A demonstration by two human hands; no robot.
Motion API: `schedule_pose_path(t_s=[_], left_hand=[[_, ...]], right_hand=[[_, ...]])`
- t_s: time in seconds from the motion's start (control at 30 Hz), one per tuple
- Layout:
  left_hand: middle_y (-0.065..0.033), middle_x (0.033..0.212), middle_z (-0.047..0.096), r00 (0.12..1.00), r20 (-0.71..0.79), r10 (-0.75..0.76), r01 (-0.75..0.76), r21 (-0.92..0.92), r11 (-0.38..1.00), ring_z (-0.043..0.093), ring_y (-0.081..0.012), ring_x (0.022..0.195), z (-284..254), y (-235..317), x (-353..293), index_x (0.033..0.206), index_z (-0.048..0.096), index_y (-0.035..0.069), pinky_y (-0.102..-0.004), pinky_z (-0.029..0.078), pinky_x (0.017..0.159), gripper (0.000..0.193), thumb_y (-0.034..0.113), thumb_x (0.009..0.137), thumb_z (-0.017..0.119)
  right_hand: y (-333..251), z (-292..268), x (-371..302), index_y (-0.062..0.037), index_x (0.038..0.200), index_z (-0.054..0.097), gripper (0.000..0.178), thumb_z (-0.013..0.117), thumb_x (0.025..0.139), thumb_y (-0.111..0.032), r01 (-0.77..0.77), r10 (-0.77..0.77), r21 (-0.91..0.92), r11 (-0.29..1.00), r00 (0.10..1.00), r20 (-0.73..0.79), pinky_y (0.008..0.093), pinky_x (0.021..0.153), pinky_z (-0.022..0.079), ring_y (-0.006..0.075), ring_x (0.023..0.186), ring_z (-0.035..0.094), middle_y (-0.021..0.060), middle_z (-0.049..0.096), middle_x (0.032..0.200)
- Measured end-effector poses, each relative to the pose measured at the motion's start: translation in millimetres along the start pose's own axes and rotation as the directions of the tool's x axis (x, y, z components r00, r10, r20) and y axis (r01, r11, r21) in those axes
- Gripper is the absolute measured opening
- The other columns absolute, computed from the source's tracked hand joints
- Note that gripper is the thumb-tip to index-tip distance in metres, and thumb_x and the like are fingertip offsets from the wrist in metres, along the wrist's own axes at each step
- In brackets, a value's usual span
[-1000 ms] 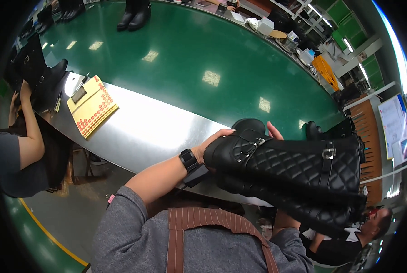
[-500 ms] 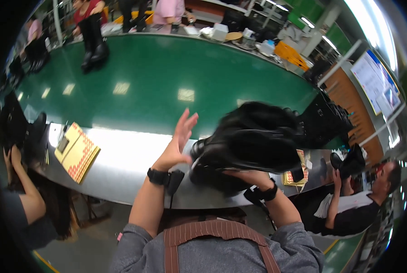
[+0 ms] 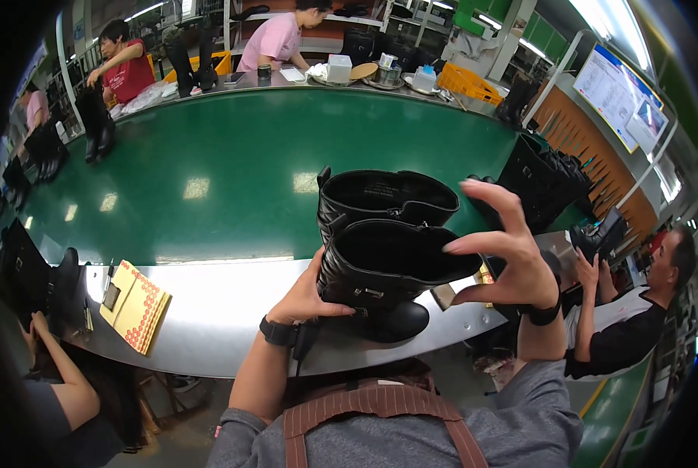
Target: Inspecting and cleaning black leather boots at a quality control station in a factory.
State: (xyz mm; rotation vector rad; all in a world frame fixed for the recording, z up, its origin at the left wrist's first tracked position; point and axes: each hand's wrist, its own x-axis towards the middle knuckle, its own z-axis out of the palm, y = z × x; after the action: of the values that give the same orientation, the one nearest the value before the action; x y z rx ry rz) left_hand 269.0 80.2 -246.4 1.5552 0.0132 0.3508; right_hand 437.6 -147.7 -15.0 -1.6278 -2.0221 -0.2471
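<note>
At the far left of the frame, a black boot stands on the shiny metal surface. Under it, in the lower left, are the bare arms of a person sitting close by. In the upper left, a pair of tall black boots stands on the big green surface, and a person in red is behind them. Lower down, a yellow pad with red dots lies on the metal, with a black pen at its left edge. At the top, a person in pink looks down.

In the middle, the left hand is closed on the left side of the near boot. Its thumb is in front, and most of its fingers are hidden. The near boot is upright, its top open and its round toe pointing right. The far boot is just behind it, also upright.

Right of them, the right hand is wide open, with its thumb and fingers bent and spread. It is by the right rims, holding nothing. I cannot tell if a fingertip touches. Farther right are more black boots and a person holding up a boot.
</note>
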Motion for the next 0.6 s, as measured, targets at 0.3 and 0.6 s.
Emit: schedule_pose_path(t_s=[0.3, 0.6], left_hand=[[-0.0139, 0.140, 0.041, 0.998, -0.031, 0.047, -0.047, 0.008, 0.999, 0.038, -0.0240, 0.130, 0.2, -0.1, -2.5, 0.145, 0.024, 0.000, -0.0352, 0.027, 0.110, 0.111, 0.016, 0.057, 0.089], [-0.0064, 0.092, 0.061, 0.578, -0.813, -0.071, -0.339, -0.319, 0.885, 0.056, -0.0164, 0.093, -25.3, -20.0, -1.4, 0.116, 0.055, 0.004, -0.0317, 0.042, 0.086, 0.032, 0.026, 0.094, 0.046]], right_hand=[[11.8, -6.8, 63.3, -0.0127, 0.083, 0.074, 0.034, 0.086, 0.055, -0.025, 0.066, -0.041, -0.029, 0.997, 0.850, 0.524, 0.0382, 0.078, 0.047, 0.0310, 0.093, 0.057, 0.0125, 0.060, 0.102], [93.2, 13.1, 110.6, 0.0034, 0.070, 0.064, 0.038, 0.077, 0.076, -0.032, -0.318, 0.350, -0.152, 0.936, 0.892, 0.285, 0.0320, 0.047, 0.036, 0.0122, 0.047, 0.041, 0.0102, 0.043, 0.051]])
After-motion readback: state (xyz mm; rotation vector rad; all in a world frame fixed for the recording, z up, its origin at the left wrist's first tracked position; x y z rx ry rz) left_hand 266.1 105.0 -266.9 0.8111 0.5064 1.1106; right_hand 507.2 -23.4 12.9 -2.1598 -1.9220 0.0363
